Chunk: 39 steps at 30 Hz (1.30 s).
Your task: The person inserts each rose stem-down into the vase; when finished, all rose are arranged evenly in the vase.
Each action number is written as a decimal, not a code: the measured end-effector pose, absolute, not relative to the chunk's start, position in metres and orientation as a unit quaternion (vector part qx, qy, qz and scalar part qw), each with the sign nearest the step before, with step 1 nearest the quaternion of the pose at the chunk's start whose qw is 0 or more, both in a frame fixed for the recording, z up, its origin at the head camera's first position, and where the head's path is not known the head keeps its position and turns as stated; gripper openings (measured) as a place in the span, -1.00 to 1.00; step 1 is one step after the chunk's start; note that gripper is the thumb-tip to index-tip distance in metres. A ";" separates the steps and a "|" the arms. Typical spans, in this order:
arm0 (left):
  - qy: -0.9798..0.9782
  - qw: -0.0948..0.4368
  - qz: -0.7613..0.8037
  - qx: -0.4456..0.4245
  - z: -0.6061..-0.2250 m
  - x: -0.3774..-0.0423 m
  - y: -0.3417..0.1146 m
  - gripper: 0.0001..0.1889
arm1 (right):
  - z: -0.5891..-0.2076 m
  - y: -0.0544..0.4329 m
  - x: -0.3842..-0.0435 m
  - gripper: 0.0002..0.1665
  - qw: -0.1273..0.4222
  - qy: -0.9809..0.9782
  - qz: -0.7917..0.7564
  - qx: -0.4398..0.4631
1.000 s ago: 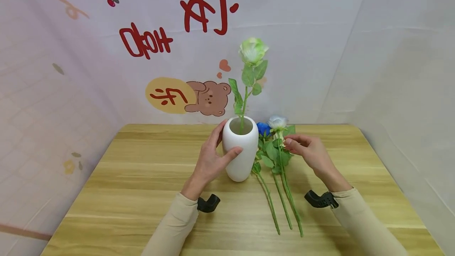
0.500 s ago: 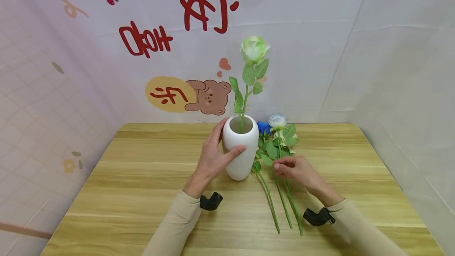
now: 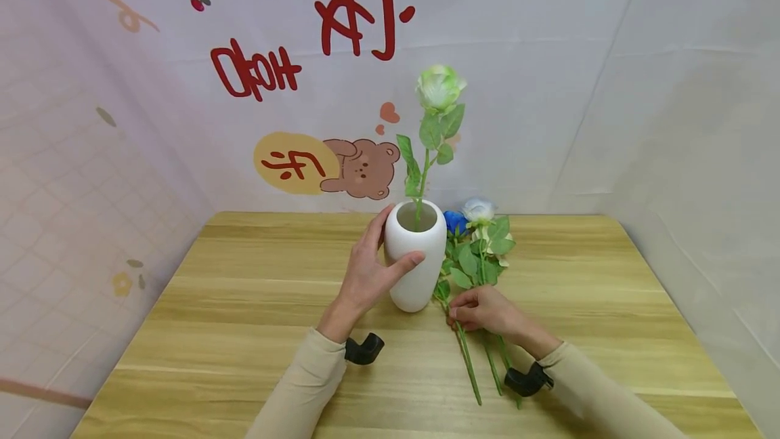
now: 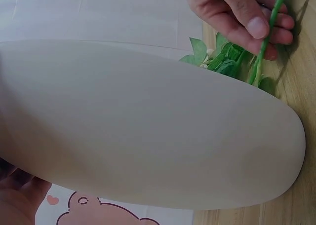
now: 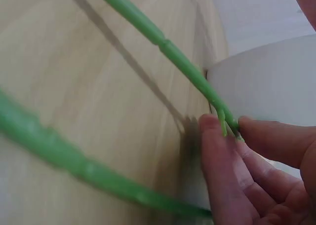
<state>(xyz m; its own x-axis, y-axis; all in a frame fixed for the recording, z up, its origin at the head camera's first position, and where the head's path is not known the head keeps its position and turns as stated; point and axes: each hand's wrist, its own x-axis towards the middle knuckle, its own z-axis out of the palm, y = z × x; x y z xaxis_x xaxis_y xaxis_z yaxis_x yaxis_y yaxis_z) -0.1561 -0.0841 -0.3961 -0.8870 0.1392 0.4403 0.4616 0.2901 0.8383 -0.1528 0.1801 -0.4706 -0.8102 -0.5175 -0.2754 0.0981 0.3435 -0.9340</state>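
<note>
My left hand (image 3: 365,276) holds the white vase (image 3: 414,256) from its left side, thumb across the front and fingers round the back. A green-white rose (image 3: 440,89) stands in the vase with its stem inside the mouth. My right hand (image 3: 487,314) pinches the leftmost green flower stem (image 5: 187,69) on the table between thumb and fingers, just right of the vase's foot. That stem's bloom is hidden. Beside it lie a blue rose (image 3: 455,222), a pale white-blue rose (image 3: 478,210) and a cream bloom (image 3: 496,242), partly covered by leaves.
The wooden table (image 3: 244,330) meets a pale printed backdrop (image 3: 518,120) at its back edge. Loose stems (image 3: 493,364) lie towards the front, under and beside my right hand. Black wrist mounts (image 3: 364,349) sit on both wrists.
My right hand has moved down and left, from the white-blue rose's leaves to the leftmost stem, which it now pinches. The left hand keeps its hold on the vase.
</note>
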 end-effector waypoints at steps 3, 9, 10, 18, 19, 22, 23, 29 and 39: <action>-0.790 0.141 -0.566 -0.189 -0.397 -0.156 -0.083 0.04 | -0.472 0.181 -0.153 -0.67 0.281 0.762 -0.569 -0.127; -0.791 0.141 -0.566 -0.185 -0.399 -0.157 -0.084 0.01 | -0.461 0.188 -0.155 -0.53 0.272 0.738 -0.610 -0.093; -0.791 0.142 -0.566 -0.186 -0.398 -0.157 -0.084 0.01 | -0.458 0.190 -0.155 -0.51 0.267 0.736 -0.616 -0.088; -0.790 0.141 -0.567 -0.183 -0.398 -0.156 -0.085 0.04 | -0.433 0.198 -0.153 -0.48 0.214 0.744 -0.627 -0.083; -0.790 0.140 -0.568 -0.183 -0.398 -0.155 -0.085 0.04 | -0.430 0.199 -0.153 -0.48 0.206 0.745 -0.629 -0.080; -0.788 0.140 -0.571 -0.183 -0.399 -0.155 -0.085 0.04 | -0.420 0.201 -0.151 -0.47 0.178 0.749 -0.634 -0.068; -0.788 0.140 -0.571 -0.183 -0.399 -0.155 -0.085 0.04 | -0.417 0.202 -0.151 -0.45 0.168 0.751 -0.635 -0.065; -0.787 0.139 -0.573 -0.182 -0.401 -0.155 -0.084 0.07 | -0.393 0.202 -0.150 -0.41 0.100 0.745 -0.658 -0.053; -0.786 0.140 -0.575 -0.181 -0.401 -0.155 -0.082 0.09 | -0.356 0.198 -0.156 -0.81 -0.011 0.613 -0.785 -0.091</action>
<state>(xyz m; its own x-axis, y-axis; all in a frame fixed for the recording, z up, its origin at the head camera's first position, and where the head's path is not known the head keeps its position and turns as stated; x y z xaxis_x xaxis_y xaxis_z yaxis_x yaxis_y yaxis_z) -0.1552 -0.0823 -0.4009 -0.8950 0.1240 0.4285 0.4459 0.2735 0.8523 -0.1557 0.1980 -0.3556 -0.9831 -0.0950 0.1566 -0.1290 -0.2484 -0.9600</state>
